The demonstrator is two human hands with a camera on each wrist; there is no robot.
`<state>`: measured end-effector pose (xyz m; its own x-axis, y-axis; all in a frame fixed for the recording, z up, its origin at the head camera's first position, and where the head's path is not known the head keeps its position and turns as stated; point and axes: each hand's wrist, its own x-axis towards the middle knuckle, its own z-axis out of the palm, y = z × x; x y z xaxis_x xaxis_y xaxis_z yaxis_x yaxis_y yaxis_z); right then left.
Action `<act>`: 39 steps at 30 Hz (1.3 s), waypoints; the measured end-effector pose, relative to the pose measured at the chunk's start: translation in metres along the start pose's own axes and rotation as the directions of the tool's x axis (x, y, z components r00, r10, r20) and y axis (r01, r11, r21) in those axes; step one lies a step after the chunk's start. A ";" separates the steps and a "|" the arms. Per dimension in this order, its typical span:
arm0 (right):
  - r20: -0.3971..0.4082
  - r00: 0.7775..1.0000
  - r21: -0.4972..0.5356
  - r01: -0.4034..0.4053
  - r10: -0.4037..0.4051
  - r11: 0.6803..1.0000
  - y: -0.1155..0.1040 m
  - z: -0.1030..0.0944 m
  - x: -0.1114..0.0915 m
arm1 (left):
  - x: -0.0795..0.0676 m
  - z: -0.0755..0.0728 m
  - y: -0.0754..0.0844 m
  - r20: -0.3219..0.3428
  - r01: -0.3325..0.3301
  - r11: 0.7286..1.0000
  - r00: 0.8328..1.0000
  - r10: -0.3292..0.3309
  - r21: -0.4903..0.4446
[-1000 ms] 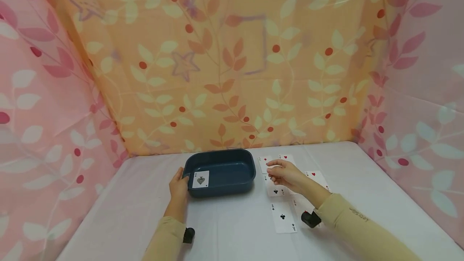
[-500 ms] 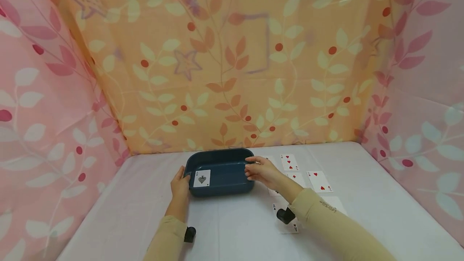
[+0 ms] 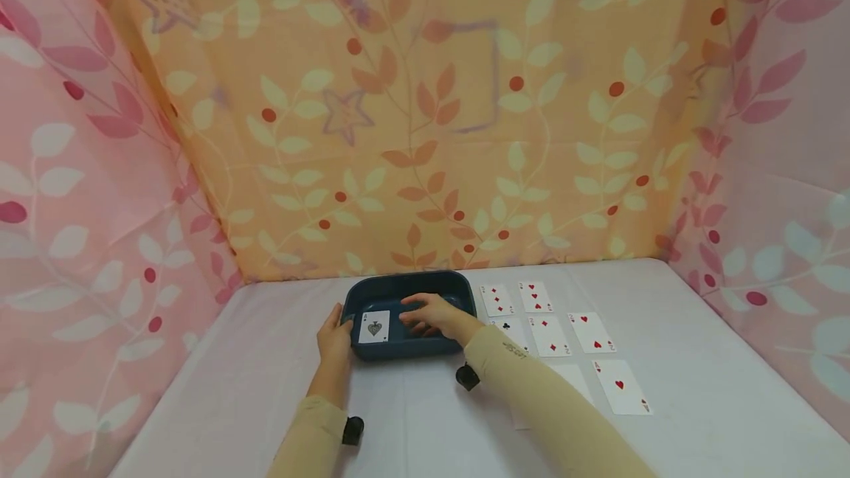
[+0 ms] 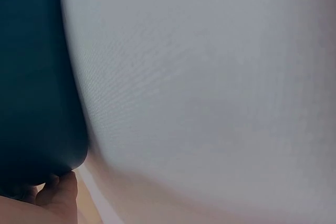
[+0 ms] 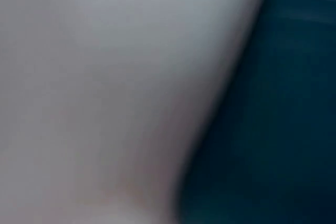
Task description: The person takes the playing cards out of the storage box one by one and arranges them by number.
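Note:
A dark blue rectangular bin [image 3: 405,349] stands on the white cloth, with an ace of spades card [image 3: 374,327] at its front left. My left hand [image 3: 334,341] grips the bin's left end, thumb at the rim. In the left wrist view the same hand [image 4: 59,198] shows at the bin's corner [image 4: 37,77]. My right hand [image 3: 434,317] is over the bin's inside, to the right of the ace of spades, fingers loosely bent and no card visible in them. Only the blurred bin wall [image 5: 273,129] and cloth appear in the right wrist view.
Face-up cards lie in rows right of the bin: a three of diamonds [image 3: 497,300], a three of hearts [image 3: 535,297], several twos such as the two of hearts [image 3: 592,333], and an ace of hearts [image 3: 621,387]. My right sleeve [image 3: 531,389] covers parts of others. Patterned curtains enclose the table.
My right hand has moved left from above the cards, across the bin's right rim, to over its inside. More cards on the right show now. The left hand keeps its grip.

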<state>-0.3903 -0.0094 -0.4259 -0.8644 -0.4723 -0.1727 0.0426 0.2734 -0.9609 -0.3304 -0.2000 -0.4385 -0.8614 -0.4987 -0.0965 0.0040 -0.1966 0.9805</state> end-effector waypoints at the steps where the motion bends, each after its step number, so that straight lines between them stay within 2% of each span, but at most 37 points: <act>1: 0.017 1.000 -0.030 -0.014 0.015 0.999 0.001 0.004 0.004 | 0.000 0.000 0.000 -0.001 -0.001 1.000 1.000 0.001 -0.003; 5: 0.038 0.999 -0.165 -0.030 0.037 0.986 0.001 0.016 0.016 | 0.000 -0.001 0.000 0.003 -0.005 1.000 1.000 0.005 0.015; 7: 0.039 0.999 -0.250 -0.002 0.012 0.968 0.002 0.020 0.022 | 0.000 -0.001 -0.001 0.006 -0.007 1.000 1.000 0.007 0.014; 10: 0.023 0.998 -0.410 0.056 -0.051 0.910 0.005 0.024 0.033 | -0.002 0.000 -0.002 0.016 -0.018 1.000 1.000 0.018 0.005; 13: -0.002 0.996 -0.556 0.074 -0.091 0.828 0.008 0.027 0.043 | -0.003 0.003 -0.004 0.024 -0.023 1.000 0.999 0.023 -0.004; 15: -0.020 0.997 -0.605 0.052 -0.080 0.795 0.008 0.028 0.049 | -0.004 0.004 -0.004 0.024 -0.026 1.000 0.999 0.026 -0.002; 16: -0.015 0.994 -0.620 0.076 -0.109 0.781 0.017 0.027 0.059 | -0.003 0.004 -0.005 0.021 -0.027 1.000 0.999 0.027 0.000; 17: -0.014 0.995 -0.624 0.072 -0.103 0.778 0.017 0.028 0.061 | -0.003 0.003 -0.005 0.017 -0.033 0.999 0.999 0.033 0.006; 20: -0.012 0.995 -0.623 0.071 -0.101 0.779 0.015 0.032 0.064 | -0.002 0.001 -0.004 0.017 -0.045 0.999 0.999 0.044 0.024; 22: -0.006 0.995 -0.604 0.076 -0.100 0.793 0.012 0.035 0.063 | -0.001 0.000 -0.004 0.021 -0.046 0.998 0.999 0.045 0.034; 23: -0.010 0.998 -0.588 0.046 -0.065 0.807 0.002 0.038 0.055 | -0.001 -0.001 -0.004 0.026 -0.045 0.998 0.999 0.044 0.040; 31: 0.044 0.999 -0.444 0.026 -0.006 0.896 -0.002 0.047 0.049 | -0.006 -0.005 -0.003 0.052 -0.016 0.999 0.999 0.014 0.037; 39: 0.066 0.998 -0.362 0.038 -0.015 0.932 -0.005 0.047 0.053 | -0.003 -0.003 -0.002 0.048 -0.035 0.999 0.998 0.033 0.039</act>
<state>-0.4124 -0.0754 -0.4409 -0.8297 -0.5308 -0.1726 -0.1741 0.5399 -0.8235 -0.3262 -0.2006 -0.4405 -0.8841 -0.4639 -0.0555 0.0146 -0.1463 0.9891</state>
